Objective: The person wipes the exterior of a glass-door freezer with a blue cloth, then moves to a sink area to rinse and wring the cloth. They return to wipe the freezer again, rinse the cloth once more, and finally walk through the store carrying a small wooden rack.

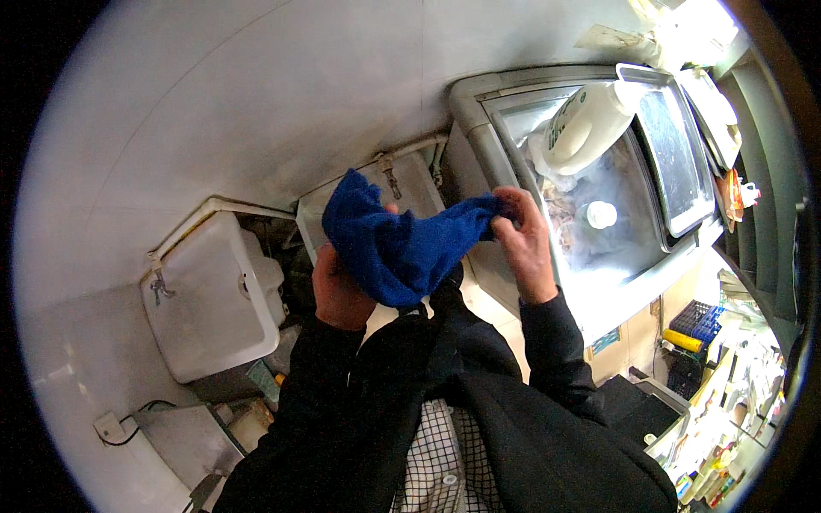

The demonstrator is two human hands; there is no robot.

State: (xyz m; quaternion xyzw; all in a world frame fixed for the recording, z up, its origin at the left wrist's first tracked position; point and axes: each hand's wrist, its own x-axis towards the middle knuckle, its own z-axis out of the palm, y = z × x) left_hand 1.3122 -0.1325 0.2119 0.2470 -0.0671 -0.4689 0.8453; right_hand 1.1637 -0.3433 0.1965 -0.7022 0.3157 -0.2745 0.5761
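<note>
A dark blue cloth (pixel 410 247) hangs in folds between my two hands, in front of my body. My left hand (pixel 343 288) grips its left part from below, with most of the fingers hidden behind the fabric. At the other end, my right hand (pixel 527 240) pinches a bunched corner between thumb and fingers. Beyond the cloth is a white sink (pixel 423 176), partly covered by it, with a metal tap (pixel 390 178) on the wall side.
To the left, a second white sink (pixel 205 308) has its own tap (pixel 160 288). A glass-topped chest freezer (pixel 494 147) stands right of my right hand; a white plastic jug (pixel 587 131), a white cap (pixel 601 215) and a metal tray (pixel 677 154) rest on it. Shelved goods (pixel 725 410) lie lower right.
</note>
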